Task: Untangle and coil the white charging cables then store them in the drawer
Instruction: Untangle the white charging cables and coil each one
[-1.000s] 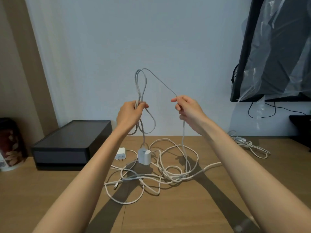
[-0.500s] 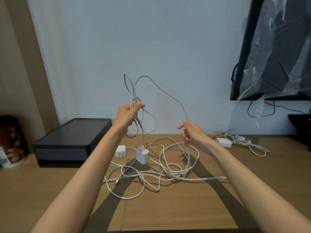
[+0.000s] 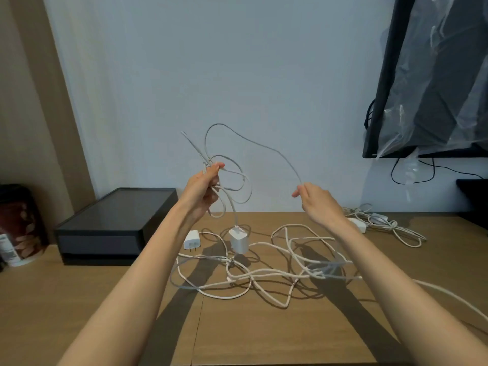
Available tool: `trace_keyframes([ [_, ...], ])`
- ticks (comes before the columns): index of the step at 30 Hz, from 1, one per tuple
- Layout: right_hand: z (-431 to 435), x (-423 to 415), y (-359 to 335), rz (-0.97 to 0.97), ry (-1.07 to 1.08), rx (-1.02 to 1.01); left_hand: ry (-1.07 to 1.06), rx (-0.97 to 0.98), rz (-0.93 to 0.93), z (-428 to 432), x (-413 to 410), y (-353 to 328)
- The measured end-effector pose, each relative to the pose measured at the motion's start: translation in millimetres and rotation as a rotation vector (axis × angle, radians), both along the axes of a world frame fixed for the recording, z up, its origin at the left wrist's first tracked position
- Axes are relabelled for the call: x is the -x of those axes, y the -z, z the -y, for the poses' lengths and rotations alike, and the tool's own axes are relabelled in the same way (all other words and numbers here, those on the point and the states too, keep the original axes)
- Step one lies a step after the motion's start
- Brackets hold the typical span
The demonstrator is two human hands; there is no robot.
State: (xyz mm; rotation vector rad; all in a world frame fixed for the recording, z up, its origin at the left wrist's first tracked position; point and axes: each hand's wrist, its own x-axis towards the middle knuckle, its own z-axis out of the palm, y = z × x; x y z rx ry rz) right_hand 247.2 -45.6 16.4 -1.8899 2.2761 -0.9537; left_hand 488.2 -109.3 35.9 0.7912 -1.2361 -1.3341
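A: While the coil is only part wound, which step is in hand?

B: Entry: coiling, begun, not done, by my judgement; left hand (image 3: 203, 186) has its fingers curled round a few loops (image 3: 237, 180), thumb pinching them at the top; right hand (image 3: 317, 202) pinches the same cable (image 3: 264, 147) between thumb and fingertips, other fingers loosely curled; the cable arcs up from the left grip and over to the right grip.

A: Below the grips?

B: Under the left grip, one strand drops to a brick (image 3: 239, 240); whether it hangs or rests on the desk (image 3: 264, 339) I cannot tell; below and between both grips, the tangle (image 3: 264, 273) lies loose; a plug (image 3: 192, 240) just left of the brick; a bundle (image 3: 383, 225) beyond the right grip, apart from the tangle.

A: Drawer?

B: A black box (image 3: 116, 223), left of and below the left grip; likely the drawer; shut as far as shows; no cable in it that I can see.

A: Next move?

B: Judged: carry the right grip across to the left and lay the arc in as one more loop; the run below the right grip is hidden by the hand; if it feeds from the tangle, slack wants freeing first; a hard pull could tighten the crossings or drag the plug.
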Motion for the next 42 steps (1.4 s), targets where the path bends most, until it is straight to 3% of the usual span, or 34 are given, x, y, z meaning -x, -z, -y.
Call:
trace_keyframes([
  [2, 1.0, 0.7, 15.2, -0.008, -0.062, -0.136, 0.019, 0.008, -0.029, 2.6, 2.2, -2.7],
  [5, -0.7, -4.3, 35.9, 0.132, -0.17, -0.244, 0.023, 0.081, 0.03, 8.3, 7.0, -6.3],
  [12, 10.1, -7.1, 58.6, 0.275, -0.131, -0.155, 0.049, 0.142, 0.099, 33.5, 18.4, 9.8],
  [22, 25.9, -2.0, 86.8, 0.363, -0.156, -0.211, 0.023, -0.039, -0.143, 68.6, 41.1, 42.6],
  [33, 33.9, 5.7, 103.0, 0.467, -0.179, -0.143, -0.084, -0.253, -0.219, 100.6, 40.1, 83.3],
  [38, 33.5, 6.0, 96.4, 0.56, -0.159, -0.034, -0.121, -0.31, -0.052, 96.1, 34.6, 101.4],
  [42, 35.0, 6.2, 82.8, 0.576, -0.112, 0.046, -0.065, -0.266, 0.267, 89.4, 28.3, 108.8],
])
